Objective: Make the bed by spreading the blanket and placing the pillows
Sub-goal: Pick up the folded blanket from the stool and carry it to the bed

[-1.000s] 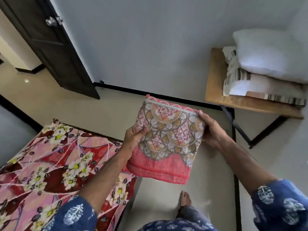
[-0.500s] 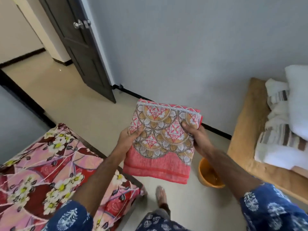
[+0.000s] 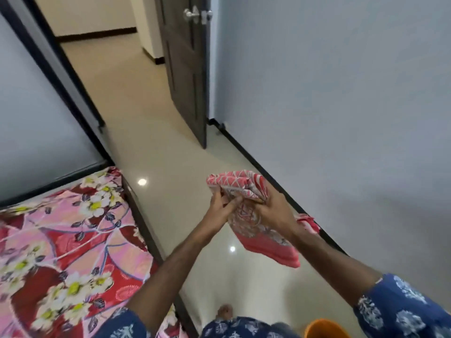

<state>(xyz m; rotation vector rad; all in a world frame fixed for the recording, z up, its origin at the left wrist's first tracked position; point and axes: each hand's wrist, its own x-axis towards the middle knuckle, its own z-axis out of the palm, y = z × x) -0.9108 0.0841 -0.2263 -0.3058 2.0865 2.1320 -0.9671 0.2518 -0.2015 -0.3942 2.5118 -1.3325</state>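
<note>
Hands first: I see my left hand and right hand both pinching the folded blanket, held up over the floor right of the bed.

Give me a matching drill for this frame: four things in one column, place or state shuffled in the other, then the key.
Things:
1. folded blanket
2. flowered bed cover
3. dark door
4. orange tub

Place or state:
A. standing open at the far end of the floor
B. cut off by the bottom edge of the view
C. held in the air by the left hand and right hand
D. spread flat on the bed at left

Pairs: 1-C, 2-D, 3-A, 4-B
</note>
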